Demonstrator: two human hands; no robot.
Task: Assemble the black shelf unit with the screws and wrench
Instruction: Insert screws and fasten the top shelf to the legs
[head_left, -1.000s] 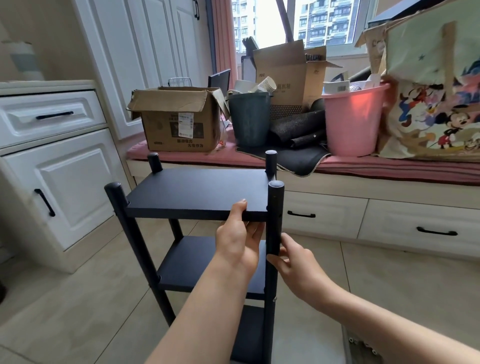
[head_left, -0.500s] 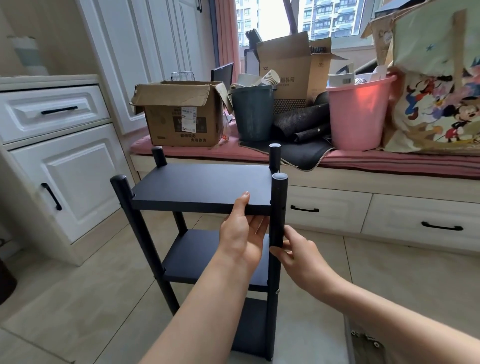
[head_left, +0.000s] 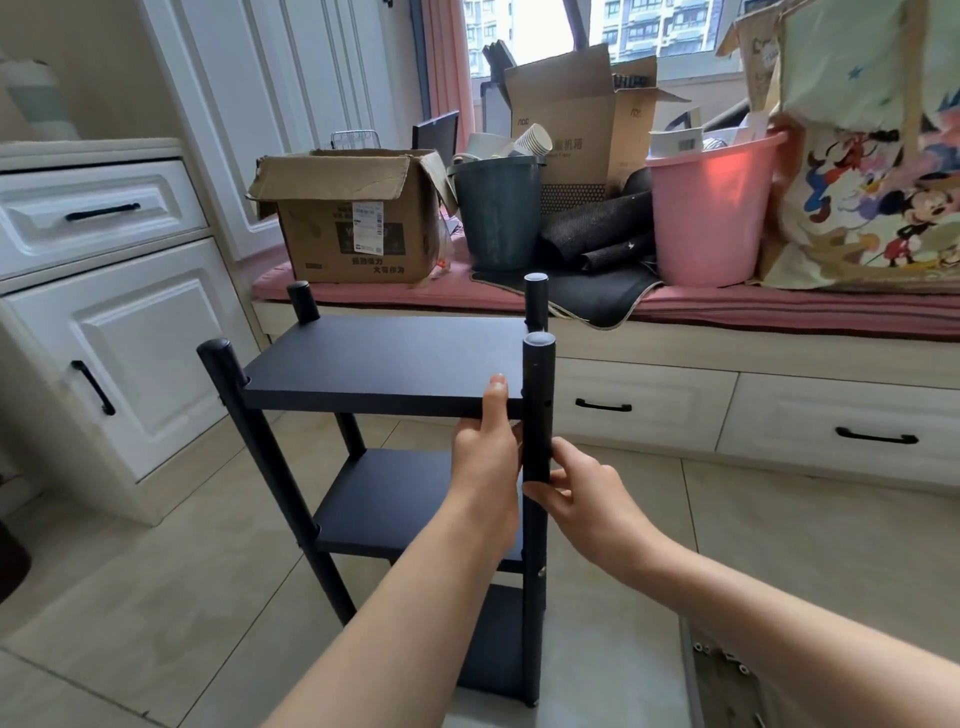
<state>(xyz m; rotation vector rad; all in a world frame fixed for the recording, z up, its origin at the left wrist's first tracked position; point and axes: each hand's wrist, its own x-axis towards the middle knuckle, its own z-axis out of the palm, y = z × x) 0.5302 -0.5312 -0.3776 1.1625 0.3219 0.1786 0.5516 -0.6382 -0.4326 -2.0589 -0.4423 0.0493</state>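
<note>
Gripping one three-board, four-post shelf unit (head_left: 384, 364): left hand (head_left: 485, 457) board, right hand (head_left: 582, 493) post.

Two bare forearms reach in from the bottom edge; no sleeve shows on either; the left hand (head_left: 485, 457) and right hand (head_left: 584, 496) wear no glove, ring or watch; the left thumbnail is short and unpainted.

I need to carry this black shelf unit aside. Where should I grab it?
Probably by the two near upright posts, just under the top board, coming from the front: they are round, slim and bare there, and the board above would stop hands sliding up.
</note>
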